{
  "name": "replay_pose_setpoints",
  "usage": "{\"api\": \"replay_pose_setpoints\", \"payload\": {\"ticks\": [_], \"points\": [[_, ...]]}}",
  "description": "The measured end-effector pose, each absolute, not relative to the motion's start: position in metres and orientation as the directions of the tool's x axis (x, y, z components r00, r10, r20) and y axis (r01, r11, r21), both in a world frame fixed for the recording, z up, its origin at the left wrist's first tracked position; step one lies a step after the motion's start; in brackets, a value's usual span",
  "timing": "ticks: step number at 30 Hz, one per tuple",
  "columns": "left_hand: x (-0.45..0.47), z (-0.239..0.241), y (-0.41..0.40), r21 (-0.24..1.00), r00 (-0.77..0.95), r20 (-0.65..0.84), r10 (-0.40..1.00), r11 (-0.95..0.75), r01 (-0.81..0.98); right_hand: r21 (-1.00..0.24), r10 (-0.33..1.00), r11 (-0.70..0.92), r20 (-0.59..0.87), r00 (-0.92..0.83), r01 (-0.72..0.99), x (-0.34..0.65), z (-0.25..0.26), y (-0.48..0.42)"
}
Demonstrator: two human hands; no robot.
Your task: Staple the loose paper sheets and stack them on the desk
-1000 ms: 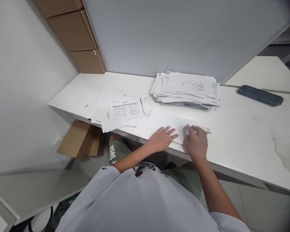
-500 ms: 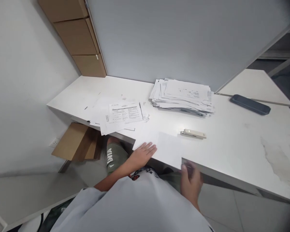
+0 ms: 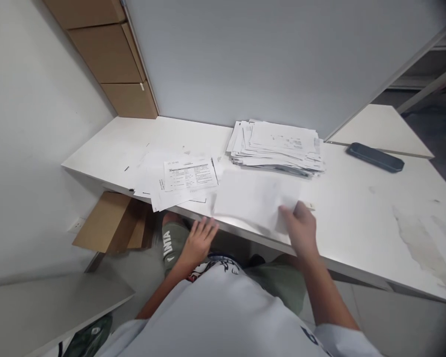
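My right hand (image 3: pixel 299 225) pinches a blank white paper sheet (image 3: pixel 250 198), left hand (image 3: pixel 198 239) open; thick white paper stack (image 3: pixel 278 144) lies at twelve o'clock.

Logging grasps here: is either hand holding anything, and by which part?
The right hand grips the plain white paper sheet by its near right corner; the left hand, open, holds nothing.

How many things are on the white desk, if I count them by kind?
Paper piles: 2 (tall stack, small pile)
Loose sheet, held by the right hand: 1
Dark flat device: 1
Beige object, mostly hidden by the sheet: 1
Total: 5
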State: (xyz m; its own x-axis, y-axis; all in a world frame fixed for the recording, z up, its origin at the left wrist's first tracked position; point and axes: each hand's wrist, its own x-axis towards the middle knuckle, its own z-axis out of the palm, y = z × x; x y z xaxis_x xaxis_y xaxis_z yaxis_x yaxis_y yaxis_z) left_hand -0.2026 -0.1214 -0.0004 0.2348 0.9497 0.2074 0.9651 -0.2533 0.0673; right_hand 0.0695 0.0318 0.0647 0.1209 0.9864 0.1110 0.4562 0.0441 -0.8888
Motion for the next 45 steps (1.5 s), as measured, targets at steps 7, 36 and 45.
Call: {"api": "replay_pose_setpoints", "payload": {"ticks": [7,36,45], "points": [[-0.275,-0.084,-0.141,0.233,-0.484,0.011,0.875,0.469,0.852,-0.809,0.935,0.060,0.250,0.250,0.585,0.100,0.072,0.238],[-0.288,-0.102,-0.143,0.309,-0.483,-0.046,0.875,0.472,0.826,-0.213,0.686,0.727,0.276,-0.673,0.653,-0.084,0.037,0.091],[-0.278,-0.079,-0.154,0.664,-0.490,0.216,0.845,0.241,0.708,-0.636,0.779,0.579,0.616,-0.116,0.510,-0.046,0.028,0.050]]}}
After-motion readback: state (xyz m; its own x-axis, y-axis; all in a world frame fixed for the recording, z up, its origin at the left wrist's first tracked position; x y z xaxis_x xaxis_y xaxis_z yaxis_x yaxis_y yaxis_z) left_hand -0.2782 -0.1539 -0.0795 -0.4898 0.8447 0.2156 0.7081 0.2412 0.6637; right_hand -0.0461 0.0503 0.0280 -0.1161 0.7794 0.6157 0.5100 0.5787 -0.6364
